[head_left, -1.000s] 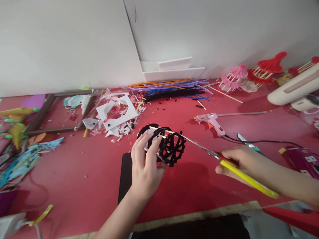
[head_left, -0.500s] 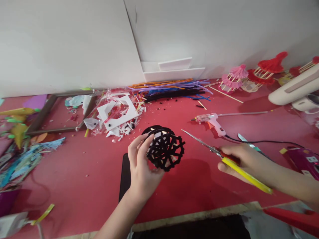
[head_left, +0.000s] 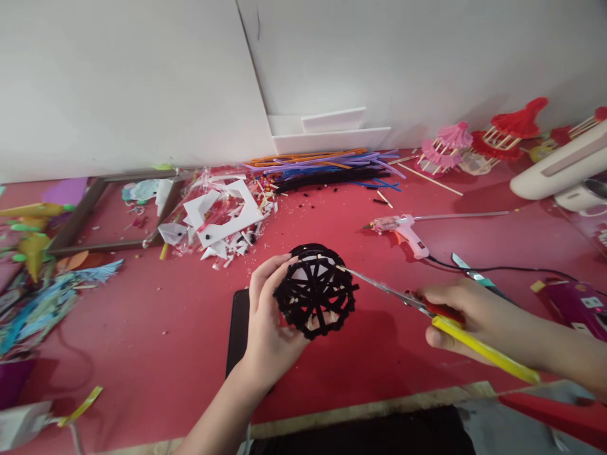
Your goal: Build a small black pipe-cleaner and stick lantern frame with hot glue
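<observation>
My left hand grips a round black openwork piece, apparently built of fuzzy pipe-cleaner strips and light sticks, with its spoked face turned up toward me. My fingers wrap its left side, and some fingertips are hidden behind it. On the right, my right hand is closed around scissors with red and yellow handles. Their blades point left, and the tips appear at the upper right edge of the black piece; whether they touch it I cannot tell. A black flat object lies partly under my left hand.
A pink glue gun with its cord lies beyond the scissors, beside a cutter knife. Pipe cleaners are bundled at the back. White scraps, a brown frame and small pink and red models stand around.
The black piece has turned in my left hand and dropped slightly toward me. My right hand and the scissors have shifted a little right and nearer; the tips now appear at its edge.
</observation>
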A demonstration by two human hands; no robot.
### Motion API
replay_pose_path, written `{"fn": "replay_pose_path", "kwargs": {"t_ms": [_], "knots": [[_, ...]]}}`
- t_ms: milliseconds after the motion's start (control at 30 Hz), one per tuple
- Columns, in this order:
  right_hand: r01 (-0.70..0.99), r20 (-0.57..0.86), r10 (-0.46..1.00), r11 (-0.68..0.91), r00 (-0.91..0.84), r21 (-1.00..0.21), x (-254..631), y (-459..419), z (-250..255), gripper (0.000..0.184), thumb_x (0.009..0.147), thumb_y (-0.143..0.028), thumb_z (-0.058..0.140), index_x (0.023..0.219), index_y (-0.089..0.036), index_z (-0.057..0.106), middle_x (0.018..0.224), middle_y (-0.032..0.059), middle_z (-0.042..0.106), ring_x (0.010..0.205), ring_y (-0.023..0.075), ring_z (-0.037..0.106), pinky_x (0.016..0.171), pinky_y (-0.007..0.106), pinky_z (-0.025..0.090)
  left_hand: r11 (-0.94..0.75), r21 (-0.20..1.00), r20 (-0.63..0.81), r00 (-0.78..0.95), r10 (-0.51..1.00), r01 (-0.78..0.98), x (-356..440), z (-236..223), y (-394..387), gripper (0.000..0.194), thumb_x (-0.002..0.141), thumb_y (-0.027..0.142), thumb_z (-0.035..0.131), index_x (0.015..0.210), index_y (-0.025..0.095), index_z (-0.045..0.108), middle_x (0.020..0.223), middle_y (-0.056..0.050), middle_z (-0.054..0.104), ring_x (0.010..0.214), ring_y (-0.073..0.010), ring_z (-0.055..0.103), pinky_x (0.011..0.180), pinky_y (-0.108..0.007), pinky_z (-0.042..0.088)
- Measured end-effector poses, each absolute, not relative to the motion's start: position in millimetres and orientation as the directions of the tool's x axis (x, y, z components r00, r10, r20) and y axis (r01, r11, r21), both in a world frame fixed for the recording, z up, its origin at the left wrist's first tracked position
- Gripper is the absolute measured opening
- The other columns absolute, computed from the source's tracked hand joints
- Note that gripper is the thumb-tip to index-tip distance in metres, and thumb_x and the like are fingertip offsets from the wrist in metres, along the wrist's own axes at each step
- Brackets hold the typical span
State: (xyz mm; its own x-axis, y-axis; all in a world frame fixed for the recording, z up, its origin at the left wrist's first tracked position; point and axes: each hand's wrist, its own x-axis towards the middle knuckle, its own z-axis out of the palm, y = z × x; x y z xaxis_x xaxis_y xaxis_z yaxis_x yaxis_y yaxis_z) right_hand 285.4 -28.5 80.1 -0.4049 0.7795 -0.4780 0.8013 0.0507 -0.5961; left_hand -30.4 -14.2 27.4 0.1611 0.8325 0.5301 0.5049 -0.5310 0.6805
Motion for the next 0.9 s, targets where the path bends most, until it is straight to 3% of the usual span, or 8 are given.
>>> {"fn": "replay_pose_path", "kwargs": {"t_ms": [300,600,733,900], "knots": [[0.823,-0.477,0.790,0.060,-0.385,-0.565,280.9,-28.3,87.3,0.050,0.085,-0.064,0.059,0.067,-0.021,0.042,0.062,-0.0015,0.046,0.055,0.0112,0.037,0.050,0.027,0.024,-0.526,0.659,0.532,0.162,0.831,0.538,-30.8,30.1,-14.9,0.078,0.079,0.039,0.081,0.145,0.031,0.040,0.134,-0.013,0.049,0.126,-0.0298,0.054,0.103,-0.052,0.052],[0.894,-0.403,0.861,0.120,-0.311,-0.432,282.9,-22.5,85.9,0.056,0.073,-0.071,0.066,0.059,-0.022,0.042,0.056,0.0004,0.051,0.052,0.0149,0.046,0.050,0.028,0.028,-0.545,0.616,0.562,0.167,0.810,0.568,-33.7,28.6,-16.5,0.080,0.077,0.032,0.084,0.146,0.027,0.043,0.136,-0.013,0.049,0.128,-0.0283,0.052,0.107,-0.045,0.049],[0.875,-0.339,0.881,0.152,-0.331,-0.460,284.3,-23.6,82.3,0.058,0.073,-0.070,0.068,0.055,-0.022,0.040,0.052,-0.0014,0.048,0.048,0.0125,0.044,0.049,0.026,0.028,-0.559,0.595,0.572,0.185,0.799,0.578,-33.2,30.1,-14.8,0.079,0.078,0.034,0.083,0.145,0.026,0.043,0.134,-0.013,0.050,0.126,-0.0280,0.053,0.106,-0.045,0.050],[0.834,-0.312,0.885,0.138,-0.346,-0.535,286.3,-27.6,74.3,0.050,0.082,-0.056,0.067,0.056,-0.021,0.042,0.051,-0.0039,0.043,0.047,0.0098,0.040,0.047,0.024,0.029,-0.550,0.620,0.558,0.178,0.810,0.559,-34.0,30.2,-15.6,0.080,0.079,0.034,0.082,0.147,0.031,0.040,0.135,-0.012,0.049,0.127,-0.0289,0.052,0.105,-0.048,0.051]]}}
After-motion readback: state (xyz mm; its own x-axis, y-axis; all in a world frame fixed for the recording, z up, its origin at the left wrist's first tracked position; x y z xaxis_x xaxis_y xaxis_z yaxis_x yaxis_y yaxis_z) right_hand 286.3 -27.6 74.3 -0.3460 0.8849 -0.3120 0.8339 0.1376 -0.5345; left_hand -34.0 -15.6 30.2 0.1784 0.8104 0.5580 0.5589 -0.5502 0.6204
